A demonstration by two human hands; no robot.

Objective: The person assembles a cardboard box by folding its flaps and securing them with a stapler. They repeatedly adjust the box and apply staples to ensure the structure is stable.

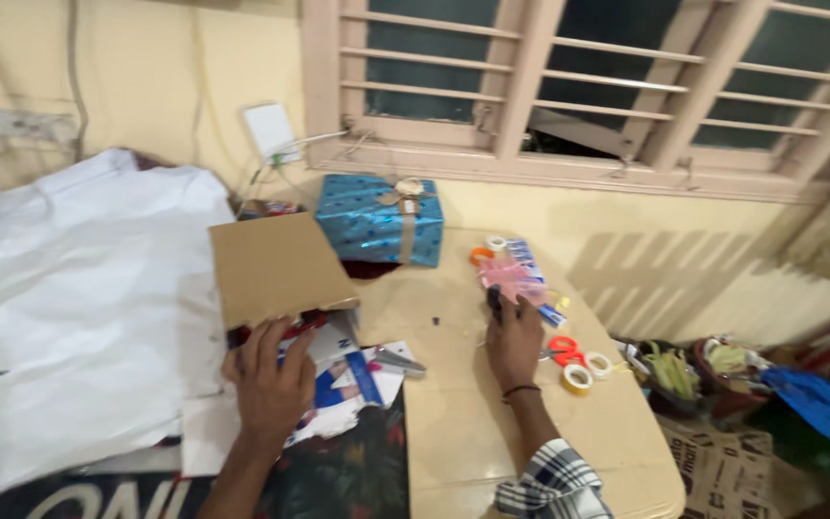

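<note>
Head view: gift wrapping under way, with the left hand (269,377) pressed flat, fingers spread, on the near edge of a plain brown cardboard box (276,267) lying on loose printed papers (353,384). The right hand (514,338) is curled around a pink ribbon bow (509,277) on the beige counter (492,432). Judged step: decoration fetched; fixing it calls for the yellow tape roll (577,378) nearby.

View: head camera, single | Position: above the table (530,452), close over both forearms | Facing: looked forward and down toward the wall and barred window (569,77) | Range: near, hands filled lower centre | Shared coverage: none, one view only
</note>
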